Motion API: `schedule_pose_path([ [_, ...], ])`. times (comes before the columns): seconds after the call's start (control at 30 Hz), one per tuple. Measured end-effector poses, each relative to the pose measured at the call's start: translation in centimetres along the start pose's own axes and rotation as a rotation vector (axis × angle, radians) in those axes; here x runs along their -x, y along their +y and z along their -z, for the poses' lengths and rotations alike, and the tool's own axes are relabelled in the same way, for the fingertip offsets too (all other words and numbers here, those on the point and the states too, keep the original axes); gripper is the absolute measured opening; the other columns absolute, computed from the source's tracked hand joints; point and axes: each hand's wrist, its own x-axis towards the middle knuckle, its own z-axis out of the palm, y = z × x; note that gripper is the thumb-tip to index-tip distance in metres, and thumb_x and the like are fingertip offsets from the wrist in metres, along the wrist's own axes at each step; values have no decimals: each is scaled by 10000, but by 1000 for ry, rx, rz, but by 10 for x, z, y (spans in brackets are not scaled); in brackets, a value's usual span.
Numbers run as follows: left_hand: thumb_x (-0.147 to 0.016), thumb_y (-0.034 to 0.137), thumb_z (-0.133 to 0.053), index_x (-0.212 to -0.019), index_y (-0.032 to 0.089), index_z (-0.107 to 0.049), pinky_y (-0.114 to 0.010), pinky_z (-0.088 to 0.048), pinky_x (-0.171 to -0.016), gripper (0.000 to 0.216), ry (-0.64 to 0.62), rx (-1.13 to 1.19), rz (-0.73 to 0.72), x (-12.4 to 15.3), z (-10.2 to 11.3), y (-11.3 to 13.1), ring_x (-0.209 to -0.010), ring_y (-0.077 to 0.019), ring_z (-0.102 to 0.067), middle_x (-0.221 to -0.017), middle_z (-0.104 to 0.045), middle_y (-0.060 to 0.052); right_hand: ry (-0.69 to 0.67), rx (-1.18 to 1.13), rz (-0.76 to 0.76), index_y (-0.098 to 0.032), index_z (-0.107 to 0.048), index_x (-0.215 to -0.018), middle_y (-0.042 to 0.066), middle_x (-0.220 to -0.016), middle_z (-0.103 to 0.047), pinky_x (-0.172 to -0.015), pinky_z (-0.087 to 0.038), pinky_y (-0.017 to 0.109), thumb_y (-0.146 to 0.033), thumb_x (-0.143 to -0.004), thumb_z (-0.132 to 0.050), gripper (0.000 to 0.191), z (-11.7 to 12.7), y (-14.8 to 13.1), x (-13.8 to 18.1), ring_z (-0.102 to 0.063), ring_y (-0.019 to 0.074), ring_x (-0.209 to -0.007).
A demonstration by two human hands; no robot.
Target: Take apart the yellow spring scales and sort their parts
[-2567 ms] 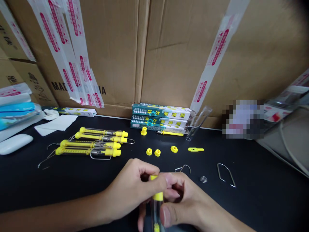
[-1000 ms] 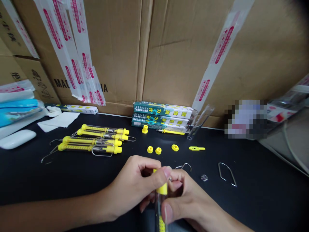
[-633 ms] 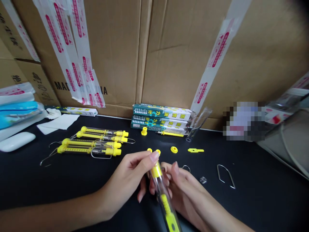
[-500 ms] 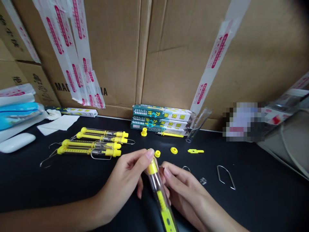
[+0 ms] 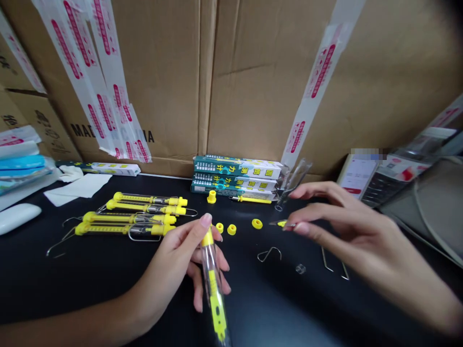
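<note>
My left hand [image 5: 181, 260] is closed around the upper end of a spring scale [image 5: 209, 270], a clear tube with a yellow cap and a yellow slider inside. The tube points down toward me. Out to the right, my right hand [image 5: 347, 231] pinches with thumb and a finger at a thin, silvery, blurred thing I cannot make out. Those fingertips are right over a small flat yellow part [image 5: 281, 223], partly covering it. Close by lie a yellow ring [image 5: 257, 223], two small yellow caps [image 5: 231, 230], a bent wire hook [image 5: 269, 254] and a small coil spring [image 5: 300, 269].
Several spring scales with wire hooks [image 5: 126, 218] lie at the left. Printed boxes [image 5: 235, 174] are stacked against the cardboard, with a yellow stopper [image 5: 211, 196] and a yellow rod [image 5: 253, 199] before them. A clear tube [image 5: 294, 180] leans behind my right hand. A phone [image 5: 356, 173] stands far right.
My right hand has left the tube and moved right to the flat yellow part. My left hand still holds the spring scale. The view has shifted slightly.
</note>
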Motion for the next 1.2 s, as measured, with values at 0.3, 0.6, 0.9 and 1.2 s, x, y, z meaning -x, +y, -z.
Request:
schedule_pose_path([
  [0.3, -733, 692, -735, -850, 151, -621, -120, -424, -238, 565, 9, 4, 26, -3, -3, 3, -369, -153, -644, -495, -655, 11, -550, 109, -184, -314, -834, -780, 50, -887, -743, -712, -544, 265, -461, -862, -707, 210, 54, 80, 4, -721, 169, -782],
  [0.6, -781, 449, -814, -1071, 127, -628, -111, -468, -308, 471, -48, -79, 0, -1, 1, 2, -467, -128, -673, -658, -698, 7, -762, 71, -345, -318, -809, -670, 19, -845, -750, -770, -523, 263, -196, -776, -732, 179, 51, 80, 2, -717, 174, -822],
  [0.9, -819, 406, -770, -948, 141, -591, -86, -368, -308, 345, -49, -238, 12, -1, 0, 2, -436, -93, -652, -717, -728, -4, -456, 56, -421, -248, -781, -738, 47, -668, -722, -546, -489, 258, -470, -771, -739, 228, 28, 44, -2, -643, 183, -601],
  [1.2, -768, 310, -789, -841, 129, -708, -119, -357, -414, 211, -360, -549, 152, 0, 8, 11, -448, -48, -494, -667, -723, -7, -305, -661, -469, -301, -699, -1245, 60, -964, -685, -414, -551, 209, -490, -908, -650, 390, -77, -30, 46, -621, 114, -525],
])
